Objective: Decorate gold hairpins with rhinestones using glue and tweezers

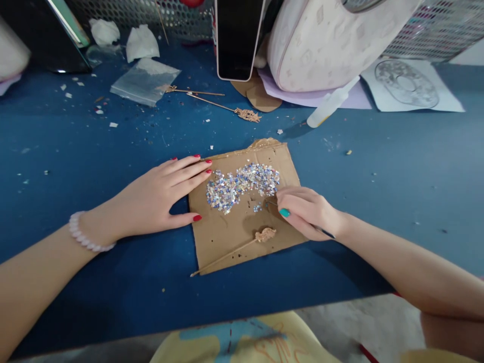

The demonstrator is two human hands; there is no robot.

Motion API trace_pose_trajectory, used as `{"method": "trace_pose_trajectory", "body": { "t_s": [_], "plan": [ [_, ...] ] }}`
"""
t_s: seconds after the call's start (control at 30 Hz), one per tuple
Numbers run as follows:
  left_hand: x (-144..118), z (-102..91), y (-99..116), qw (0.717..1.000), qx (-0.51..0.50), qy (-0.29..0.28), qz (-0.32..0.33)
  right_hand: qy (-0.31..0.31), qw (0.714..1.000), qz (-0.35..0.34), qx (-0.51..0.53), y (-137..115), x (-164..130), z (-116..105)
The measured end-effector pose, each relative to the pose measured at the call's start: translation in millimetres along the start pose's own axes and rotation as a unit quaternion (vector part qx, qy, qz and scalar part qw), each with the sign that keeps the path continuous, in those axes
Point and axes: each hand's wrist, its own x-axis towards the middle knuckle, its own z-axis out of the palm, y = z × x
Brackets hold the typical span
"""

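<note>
My left hand [159, 194] lies flat with fingers stretched, its fingertips on the left edge of a brown cardboard piece [227, 234]. Between my hands, a heap of small shiny blue, white and silver rhinestones [242, 184] spreads over the cardboard. My right hand [304, 212] rests at the right side, fingers pinched around a thin, dark-ended tool [325, 232]. Its fine tip reaches toward a few separate blue rhinestones [257, 207] below the heap. A copper-coloured hair stick [242, 247] with an ornamental head lies along the cardboard's lower part.
Behind the cardboard lie two more hair sticks [247, 115], a clear plastic bag [145, 80] and crumpled tissues [141, 43]. A phone [240, 40] stands upright at the back. Near it are a glue bottle [330, 103], a white bag [325, 45] and a printed paper [412, 83].
</note>
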Motion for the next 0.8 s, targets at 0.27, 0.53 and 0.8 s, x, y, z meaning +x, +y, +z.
{"method": "trace_pose_trajectory", "body": {
  "t_s": [0.27, 0.53, 0.8],
  "plan": [
    [0.7, -0.7, 0.9, 1.0, -0.011, 0.0, -0.004, 0.003, 1.0, 0.002, -0.009, -0.3, -0.7, -0.5],
    [0.4, 0.1, 0.3, 1.0, -0.015, -0.002, -0.005, 0.008, 1.0, -0.002, 0.003, 0.5, -0.5, -0.2],
    [0.3, 0.0, -0.1, 1.0, -0.008, -0.001, -0.003, 0.008, 1.0, -0.005, 0.002, 0.6, 0.8, -0.1]
  ]
}}
